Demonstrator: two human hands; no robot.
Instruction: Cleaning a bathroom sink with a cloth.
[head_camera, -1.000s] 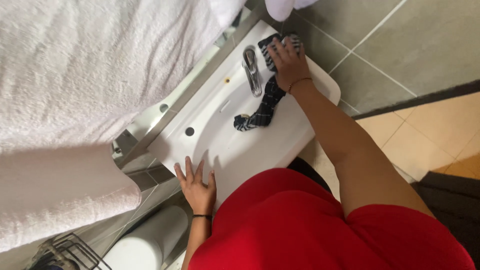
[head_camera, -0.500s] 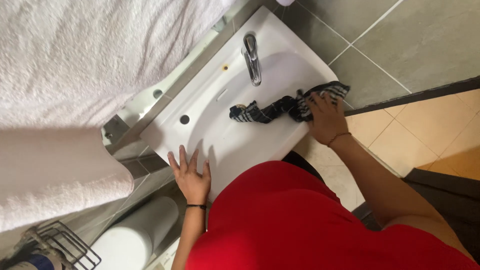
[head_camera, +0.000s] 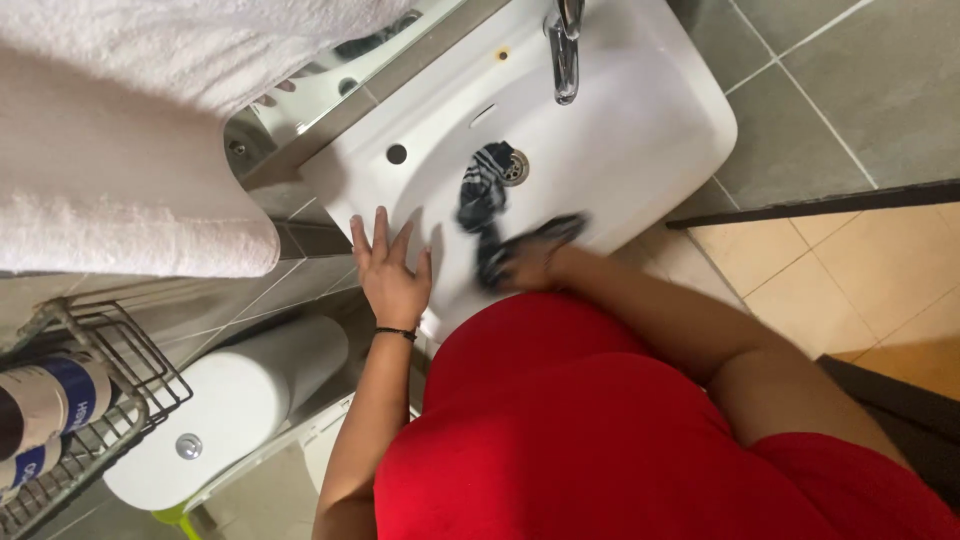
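A: Leaning over a white sink (head_camera: 640, 150), a person in a red top presses the left hand (head_camera: 392, 280) flat on its near rim, fingers spread and holding nothing. Where is the cloth?

B: The dark striped cloth (head_camera: 484, 195) trails across the basin from just beside the drain (head_camera: 514, 167) back to the right hand (head_camera: 535, 262), which is blurred at the basin's near edge. Its grip seems closed on the cloth's near end, part of the cloth draped over the fingers.

A: And around them?

B: A chrome tap (head_camera: 565, 50) stands above the drain, a white towel (head_camera: 120, 150) hangs at left, and a wire rack (head_camera: 90, 400) holds bottles beside a white toilet cistern (head_camera: 230, 400).
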